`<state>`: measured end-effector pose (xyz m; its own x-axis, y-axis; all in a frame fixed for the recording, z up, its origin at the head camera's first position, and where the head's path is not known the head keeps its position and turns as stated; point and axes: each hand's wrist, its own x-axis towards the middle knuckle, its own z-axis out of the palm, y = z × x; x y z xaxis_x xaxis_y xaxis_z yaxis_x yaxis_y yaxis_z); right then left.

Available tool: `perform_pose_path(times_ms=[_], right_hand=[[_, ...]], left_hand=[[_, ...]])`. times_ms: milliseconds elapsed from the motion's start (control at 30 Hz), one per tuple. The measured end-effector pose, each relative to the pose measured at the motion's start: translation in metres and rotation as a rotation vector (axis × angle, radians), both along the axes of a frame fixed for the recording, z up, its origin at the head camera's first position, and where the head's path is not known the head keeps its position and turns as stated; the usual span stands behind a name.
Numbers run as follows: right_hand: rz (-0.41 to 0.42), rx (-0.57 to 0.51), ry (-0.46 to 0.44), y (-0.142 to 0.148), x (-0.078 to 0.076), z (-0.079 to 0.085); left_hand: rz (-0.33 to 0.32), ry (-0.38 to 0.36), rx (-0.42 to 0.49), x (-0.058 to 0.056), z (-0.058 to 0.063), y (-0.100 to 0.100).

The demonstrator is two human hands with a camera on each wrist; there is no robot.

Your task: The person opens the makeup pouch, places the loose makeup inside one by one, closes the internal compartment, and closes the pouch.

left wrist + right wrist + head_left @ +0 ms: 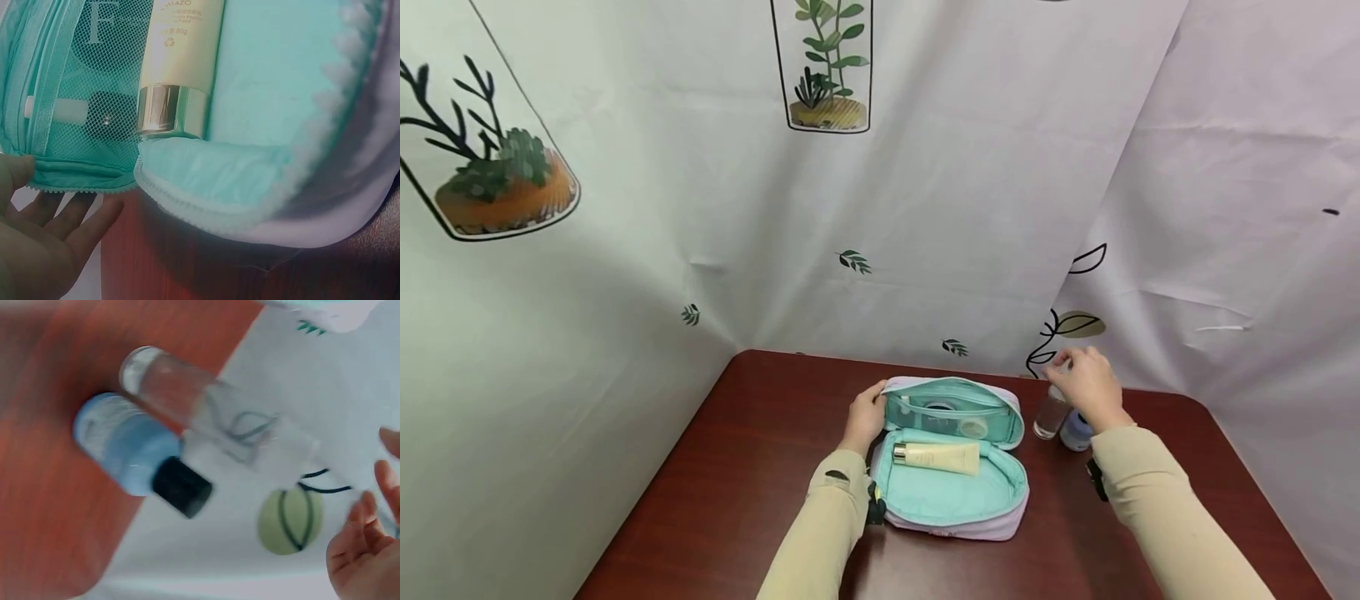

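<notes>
A lilac toiletry bag (pixel 977 529) with mint lining lies unzipped, its lid raised at the back. My left hand (pixel 863 417) grips the left edge of that lid, thumb inside and fingers behind. A cream-coloured tube (pixel 940 457) with a gold cap rests in the base. Behind the lid's mesh pocket (pixel 69 81) are a dark round item and a small dark-and-white item. My right hand (pixel 1090 387) is over a clear bottle (pixel 181 387); its bent fingers (pixel 355 528) are apart from the bottle's top and hold nothing visible.
A blue bottle (pixel 131 444) with a black cap stands beside the clear one, right of the bag. The reddish-brown table (pixel 760 467) ends at a printed white curtain (pixel 940 208) behind and at both sides.
</notes>
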<state>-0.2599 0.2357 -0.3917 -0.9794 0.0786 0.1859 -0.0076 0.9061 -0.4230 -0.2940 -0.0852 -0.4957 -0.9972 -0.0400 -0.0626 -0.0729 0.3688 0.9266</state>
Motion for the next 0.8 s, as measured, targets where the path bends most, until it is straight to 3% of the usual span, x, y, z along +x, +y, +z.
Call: perform_pose_path(times_ms=[100, 367, 467, 800], right_hand=[[0.023, -0.007, 0.041, 0.006, 0.000, -0.013], [0.070, 0.061, -0.051, 0.008, -0.005, -0.050], [0.057, 0.055, -0.055, 0.008, -0.004, -0.055], [0.060, 0.084, 0.068, 0.006, -0.003, -0.060]], left_hand=[[0.009, 0.004, 0.001, -0.001, -0.001, 0.002], [0.016, -0.003, -0.005, 0.000, 0.001, 0.001], [0.013, -0.005, 0.003, 0.001, 0.002, 0.002], [0.010, 0.012, -0.016, -0.001, 0.001, 0.001]])
